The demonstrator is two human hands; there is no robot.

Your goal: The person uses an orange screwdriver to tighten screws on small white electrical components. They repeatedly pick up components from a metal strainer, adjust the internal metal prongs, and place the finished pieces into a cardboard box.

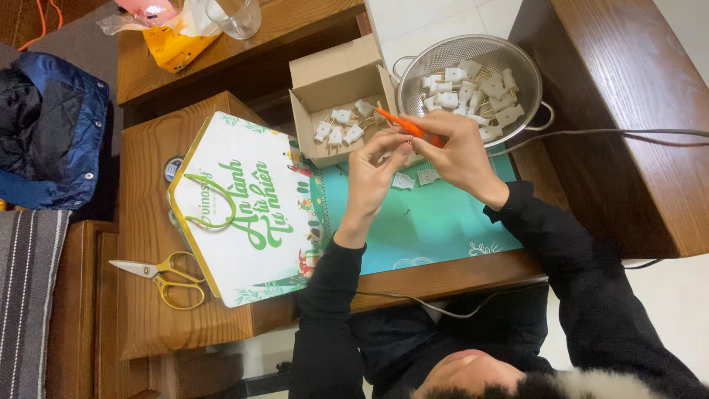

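Dark sleeves nearest me, cut off below, left hand pinching something small I can't make out, right hand closed round an orange screwdriver, tip hidden, beside the cardboard box of white plugs, metal colander just beyond the box.

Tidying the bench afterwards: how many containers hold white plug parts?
2: the cardboard box left of the hands and the metal colander behind them. Loose white parts also lie on the teal mat; others may be hidden.

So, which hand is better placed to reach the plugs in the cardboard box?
Probably the left hand: it is nearer the cardboard box, while the right hand holds the orange screwdriver.
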